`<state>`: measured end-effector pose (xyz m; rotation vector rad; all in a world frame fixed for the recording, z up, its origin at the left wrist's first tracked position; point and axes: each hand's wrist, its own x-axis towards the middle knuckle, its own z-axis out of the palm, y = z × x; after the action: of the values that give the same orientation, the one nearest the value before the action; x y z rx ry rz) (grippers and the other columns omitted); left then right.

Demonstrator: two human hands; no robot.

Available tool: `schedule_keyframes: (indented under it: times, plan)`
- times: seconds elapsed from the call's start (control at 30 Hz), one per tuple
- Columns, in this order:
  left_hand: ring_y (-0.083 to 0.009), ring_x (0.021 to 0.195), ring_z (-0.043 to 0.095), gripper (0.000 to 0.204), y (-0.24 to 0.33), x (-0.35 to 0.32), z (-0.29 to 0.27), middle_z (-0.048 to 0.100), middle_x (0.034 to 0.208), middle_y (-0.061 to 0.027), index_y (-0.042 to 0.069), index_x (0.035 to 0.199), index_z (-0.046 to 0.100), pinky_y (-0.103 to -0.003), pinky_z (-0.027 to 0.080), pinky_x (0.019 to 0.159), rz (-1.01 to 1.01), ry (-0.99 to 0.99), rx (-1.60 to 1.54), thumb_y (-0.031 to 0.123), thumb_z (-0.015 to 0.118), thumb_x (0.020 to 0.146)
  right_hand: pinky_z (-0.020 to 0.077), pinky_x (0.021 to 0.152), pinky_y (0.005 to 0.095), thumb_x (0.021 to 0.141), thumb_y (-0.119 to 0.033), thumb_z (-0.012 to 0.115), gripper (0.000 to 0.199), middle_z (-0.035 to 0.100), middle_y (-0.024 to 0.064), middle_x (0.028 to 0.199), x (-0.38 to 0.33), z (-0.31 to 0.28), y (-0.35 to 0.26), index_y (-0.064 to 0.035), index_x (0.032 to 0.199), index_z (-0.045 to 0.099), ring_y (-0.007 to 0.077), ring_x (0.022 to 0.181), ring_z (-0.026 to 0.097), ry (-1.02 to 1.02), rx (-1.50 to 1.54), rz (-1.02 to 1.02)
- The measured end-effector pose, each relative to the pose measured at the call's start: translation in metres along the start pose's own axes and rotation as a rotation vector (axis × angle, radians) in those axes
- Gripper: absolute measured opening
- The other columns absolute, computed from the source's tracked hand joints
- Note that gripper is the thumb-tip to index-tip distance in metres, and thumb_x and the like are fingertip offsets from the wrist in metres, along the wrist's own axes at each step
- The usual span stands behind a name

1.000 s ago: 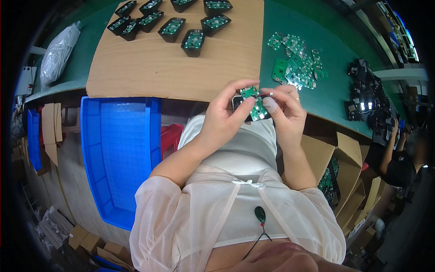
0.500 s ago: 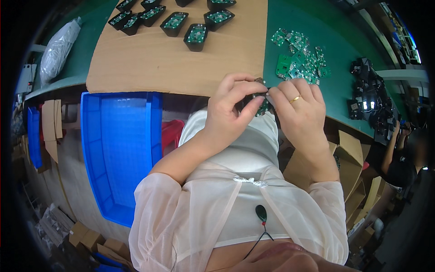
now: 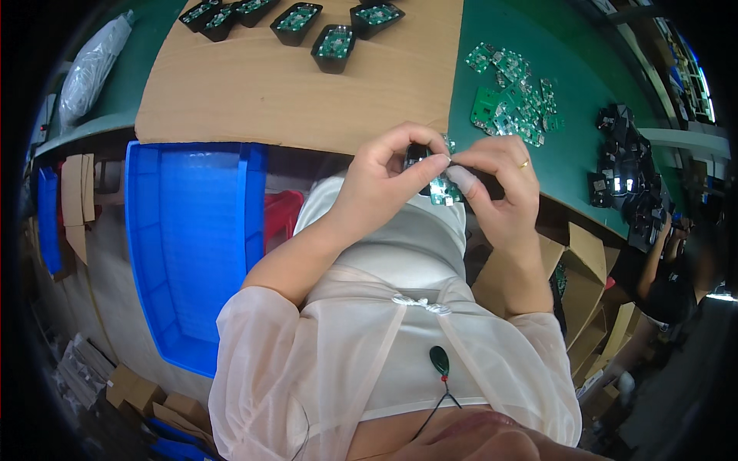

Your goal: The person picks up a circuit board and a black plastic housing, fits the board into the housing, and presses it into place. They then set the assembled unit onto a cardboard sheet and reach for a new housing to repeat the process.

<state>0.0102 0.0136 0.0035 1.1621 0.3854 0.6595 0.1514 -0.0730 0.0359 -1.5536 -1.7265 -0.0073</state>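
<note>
One green circuit board [image 3: 444, 191] at upper centre is clamped in the left hand [image 3: 384, 183]; the right hand [image 3: 503, 183] bends close beside it, its hold unclear. Loose boards [image 3: 511, 100] lie upper right, black housings [image 3: 334, 63] at top, left of centre.

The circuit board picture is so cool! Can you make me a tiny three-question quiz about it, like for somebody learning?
1. What colour is the circuit board between the left hand and the right hand?
2. The blue bin is on the person's: A) left, B) right.
3. True or false: the right hand wears a ring.

Key: 1. Green. 2. A. 3. True.
</note>
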Motion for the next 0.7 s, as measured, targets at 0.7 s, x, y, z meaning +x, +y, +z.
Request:
schedule_keyframes:
  times: [0.7]
  plan:
    - [-0.0200, 0.074, 0.059, 0.022, 0.010, -0.007, 0.006, 0.058, 0.083, -0.0096, 0.002, 0.095, 0.057, -0.027, 0.047, 0.064, 0.200, 0.204, 0.370, 0.002, 0.060, 0.073, 0.0409, 0.055, 0.0320, 0.059, 0.001, 0.066, 0.023, 0.051, 0.0068, 0.080, 0.019, -0.018, -0.013, -0.0027, 0.079, 0.054, 0.0231, 0.067, 0.049, -0.258, -0.147, -0.241]
